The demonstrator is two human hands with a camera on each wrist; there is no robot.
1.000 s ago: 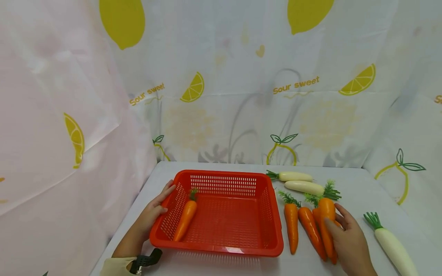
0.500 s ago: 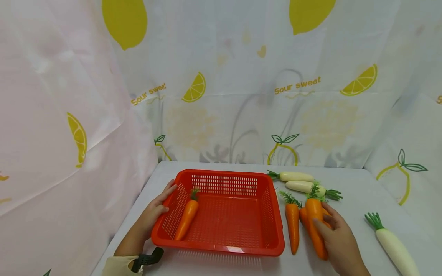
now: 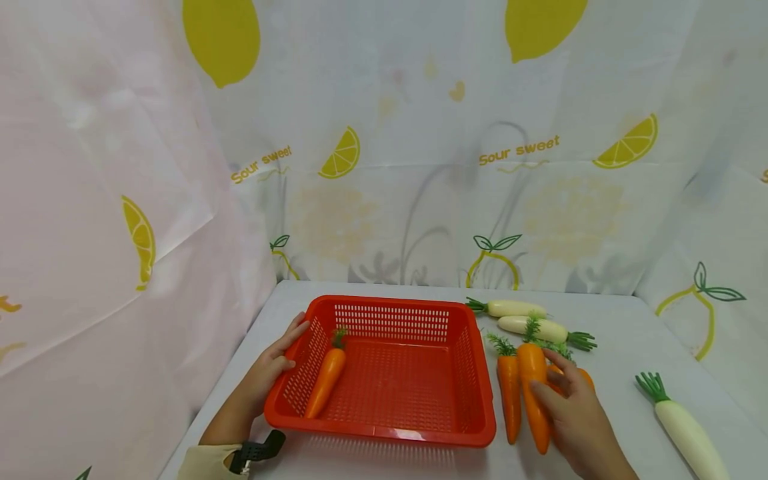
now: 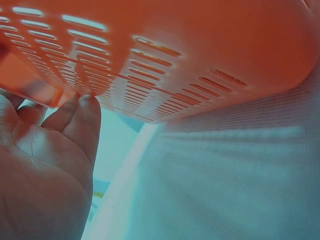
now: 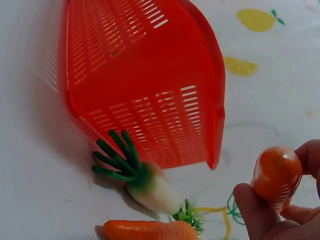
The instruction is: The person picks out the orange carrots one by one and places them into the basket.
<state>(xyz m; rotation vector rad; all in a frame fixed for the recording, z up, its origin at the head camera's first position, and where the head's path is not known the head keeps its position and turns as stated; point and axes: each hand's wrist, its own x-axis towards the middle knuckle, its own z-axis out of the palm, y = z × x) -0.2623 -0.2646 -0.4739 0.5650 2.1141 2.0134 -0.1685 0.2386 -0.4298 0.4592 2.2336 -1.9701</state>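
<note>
In the head view my left hand (image 3: 267, 373) holds the left rim of a red plastic basket (image 3: 378, 432). The left wrist view shows that hand's fingers against the slotted wall (image 4: 145, 75). One orange carrot (image 3: 326, 383) with a green top lies along the basket's left inside. Right of the basket, my right hand (image 3: 579, 417) grips another carrot (image 3: 534, 393) between thumb and fingers. In the right wrist view the held carrot (image 5: 276, 175) points end-on to the camera. A further carrot (image 3: 509, 400) lies just left of it; others are partly hidden behind the hand.
Two white radishes (image 3: 516, 308) with green stems lie at the back right of the white table. A third white radish (image 3: 690, 433) lies near the right edge. A lemon-printed cloth (image 3: 384, 200) hangs behind the table.
My right hand has moved left with the carrot, away from the other carrots and toward the basket. The left hand stays on the rim.
</note>
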